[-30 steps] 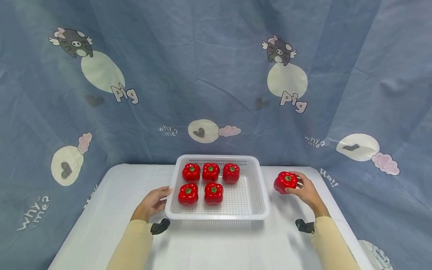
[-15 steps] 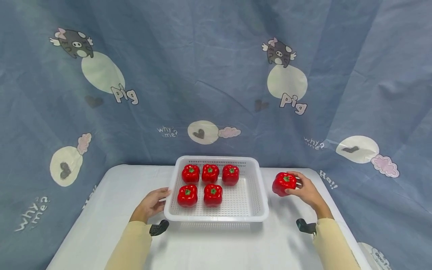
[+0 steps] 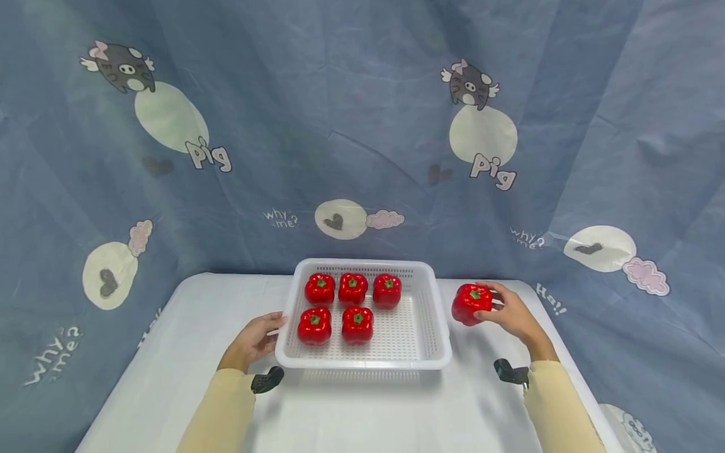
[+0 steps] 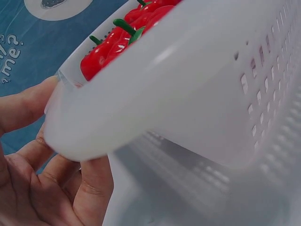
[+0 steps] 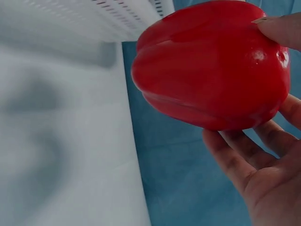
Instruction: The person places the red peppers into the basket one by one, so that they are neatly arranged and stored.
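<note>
My right hand [image 3: 510, 314] holds a glossy red bell pepper [image 3: 471, 304] with a green stem, raised over the table to the right of the basket. In the right wrist view the thumb presses one side of the bell pepper [image 5: 211, 66] and the fingertips support the other. My left hand [image 3: 257, 340] is at the left end of a white perforated plastic basket [image 3: 362, 364]. The left wrist view shows its thumb on the basket's rim [image 4: 108, 110] and its fingers [image 4: 96, 188] underneath. Several red bell peppers [image 3: 357, 326] stand in the basket, stems up, in two rows.
The basket rests on a white-covered table [image 3: 362, 415]. Bare basket floor [image 3: 399, 336] shows at its right end. Behind the table hangs a blue cloth [image 3: 362, 126] with printed pigs and lettering. Both wrists wear a dark camera mount [image 3: 268, 380].
My right hand has shifted slightly left with the bell pepper, closer to the basket. My left hand stays at the basket's left rim, and the peppers inside keep their places.
</note>
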Tool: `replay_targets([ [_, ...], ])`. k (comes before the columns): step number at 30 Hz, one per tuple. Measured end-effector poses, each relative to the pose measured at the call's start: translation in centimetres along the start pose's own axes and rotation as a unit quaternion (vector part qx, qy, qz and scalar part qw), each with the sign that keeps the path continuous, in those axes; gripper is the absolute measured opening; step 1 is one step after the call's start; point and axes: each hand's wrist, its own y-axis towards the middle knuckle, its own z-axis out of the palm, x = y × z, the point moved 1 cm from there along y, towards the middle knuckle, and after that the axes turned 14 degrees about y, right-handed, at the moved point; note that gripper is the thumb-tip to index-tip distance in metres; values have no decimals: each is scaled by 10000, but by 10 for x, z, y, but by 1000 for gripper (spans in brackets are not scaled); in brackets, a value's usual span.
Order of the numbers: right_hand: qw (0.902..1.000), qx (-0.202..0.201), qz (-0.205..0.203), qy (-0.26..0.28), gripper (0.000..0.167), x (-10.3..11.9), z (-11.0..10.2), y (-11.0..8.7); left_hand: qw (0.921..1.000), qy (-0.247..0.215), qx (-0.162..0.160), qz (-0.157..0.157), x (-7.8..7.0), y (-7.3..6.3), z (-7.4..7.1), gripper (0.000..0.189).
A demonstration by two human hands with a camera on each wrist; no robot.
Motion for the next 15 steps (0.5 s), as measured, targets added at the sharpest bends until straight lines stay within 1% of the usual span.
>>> replay_targets([
  [8,9996,179,-181,-139,78,9,2,1,10000,-29,-8,-28,-1,-1,-1,58],
  [15,9992,295,-203,-150,78,20,5,0,9999,-84,-21,-52,-1,0,0,56],
])
